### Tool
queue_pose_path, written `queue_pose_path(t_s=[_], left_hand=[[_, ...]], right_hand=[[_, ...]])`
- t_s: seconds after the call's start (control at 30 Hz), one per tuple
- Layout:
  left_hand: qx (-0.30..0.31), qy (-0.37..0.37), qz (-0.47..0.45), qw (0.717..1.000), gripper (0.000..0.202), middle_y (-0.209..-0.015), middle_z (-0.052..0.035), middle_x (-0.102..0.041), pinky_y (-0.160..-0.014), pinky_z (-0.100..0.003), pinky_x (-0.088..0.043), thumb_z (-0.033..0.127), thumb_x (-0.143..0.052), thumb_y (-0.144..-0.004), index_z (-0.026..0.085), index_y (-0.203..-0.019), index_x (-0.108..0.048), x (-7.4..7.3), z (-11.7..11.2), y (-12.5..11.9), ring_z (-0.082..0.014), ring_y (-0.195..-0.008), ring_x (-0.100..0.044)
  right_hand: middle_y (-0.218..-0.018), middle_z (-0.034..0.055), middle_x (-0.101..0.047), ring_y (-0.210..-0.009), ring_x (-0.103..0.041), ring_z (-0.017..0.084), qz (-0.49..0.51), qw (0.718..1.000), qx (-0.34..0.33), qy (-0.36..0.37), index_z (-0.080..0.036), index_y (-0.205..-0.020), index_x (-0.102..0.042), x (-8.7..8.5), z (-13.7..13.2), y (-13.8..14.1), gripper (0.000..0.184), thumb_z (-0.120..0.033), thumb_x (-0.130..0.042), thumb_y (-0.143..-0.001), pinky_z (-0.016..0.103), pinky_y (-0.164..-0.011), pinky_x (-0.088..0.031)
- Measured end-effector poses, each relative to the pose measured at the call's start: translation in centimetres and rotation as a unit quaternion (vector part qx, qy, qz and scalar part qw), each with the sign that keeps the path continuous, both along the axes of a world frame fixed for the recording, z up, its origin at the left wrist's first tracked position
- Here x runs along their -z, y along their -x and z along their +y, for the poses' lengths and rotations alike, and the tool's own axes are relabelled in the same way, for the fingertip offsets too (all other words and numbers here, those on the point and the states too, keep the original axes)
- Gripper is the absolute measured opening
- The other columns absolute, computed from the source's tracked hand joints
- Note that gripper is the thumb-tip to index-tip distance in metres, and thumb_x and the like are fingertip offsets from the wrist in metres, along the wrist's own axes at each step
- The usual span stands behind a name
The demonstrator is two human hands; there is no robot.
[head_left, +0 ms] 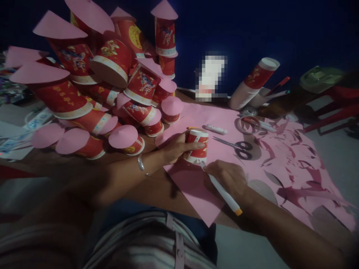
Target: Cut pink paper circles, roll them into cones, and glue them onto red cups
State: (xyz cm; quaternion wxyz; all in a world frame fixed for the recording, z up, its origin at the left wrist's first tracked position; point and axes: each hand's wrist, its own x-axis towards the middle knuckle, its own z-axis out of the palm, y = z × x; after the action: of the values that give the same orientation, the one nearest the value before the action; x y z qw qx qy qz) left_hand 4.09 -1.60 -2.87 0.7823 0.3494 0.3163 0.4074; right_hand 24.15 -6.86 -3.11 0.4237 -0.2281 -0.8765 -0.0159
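Observation:
My left hand (179, 147) is closed around a red and white paper cup (199, 149), its thumb across the printed side. In my right hand (228, 175) is a white marker pen (224, 194) with an orange end; its other end meets the cup's lower white band. Whether the tip presses on the cup cannot be made out. Beneath both hands lies a pink paper sheet (193, 183). Black-handled scissors (235, 145) rest on the sheet to the right of the cup, near a short white tube (216, 129) and a tape roll (249, 124).
Stacked red cups with pink paper cones (60, 26) rise at the left and back. Pink paper scraps (297, 157) cover the right side. A tilted stack of paper cups (252, 84) stands at the back right. A red stool (333, 104) is beyond the table.

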Motion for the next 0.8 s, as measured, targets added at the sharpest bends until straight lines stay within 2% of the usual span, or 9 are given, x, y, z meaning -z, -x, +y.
queue_pose_path(t_s=[0.37,0.5,0.8], left_hand=[[0.001,-0.011,-0.002,1.0,0.05,-0.098,-0.0049,-0.07,-0.084,-0.034,-0.053,0.027,-0.089,-0.072,0.017,-0.115,-0.065,0.16,0.01,-0.05,-0.0169,-0.087,-0.067],[-0.004,-0.01,-0.001,1.0,0.05,-0.1,-0.0054,-0.07,-0.085,-0.036,-0.053,0.026,-0.089,-0.071,0.017,-0.114,-0.066,0.3,0.05,-0.04,-0.0173,-0.088,-0.066],[-0.006,-0.004,-0.007,1.0,0.052,-0.101,-0.0052,-0.071,-0.084,-0.036,-0.053,0.024,-0.089,-0.069,0.017,-0.114,-0.065,0.35,0.09,-0.04,-0.0172,-0.087,-0.067]], right_hand=[[-0.079,0.0011,-0.071,-0.061,-0.065,0.014,-0.013,1.0,0.008,0.01,-0.017,-0.107,-0.062,0.02,0.15,-0.11,0.018,-0.01,-0.066,-0.092,0.026,-0.055,-0.05],[-0.078,0.0029,-0.07,-0.063,-0.066,0.015,-0.003,1.0,-0.006,0.009,-0.015,-0.103,-0.061,-0.07,0.23,0.07,0.014,-0.007,-0.064,-0.092,0.026,-0.056,-0.05],[-0.073,-0.0005,-0.065,-0.056,-0.059,0.014,-0.014,0.999,-0.029,0.026,-0.018,-0.1,-0.059,0.4,0.18,0.06,0.01,-0.013,-0.063,-0.093,0.026,-0.052,-0.046]])
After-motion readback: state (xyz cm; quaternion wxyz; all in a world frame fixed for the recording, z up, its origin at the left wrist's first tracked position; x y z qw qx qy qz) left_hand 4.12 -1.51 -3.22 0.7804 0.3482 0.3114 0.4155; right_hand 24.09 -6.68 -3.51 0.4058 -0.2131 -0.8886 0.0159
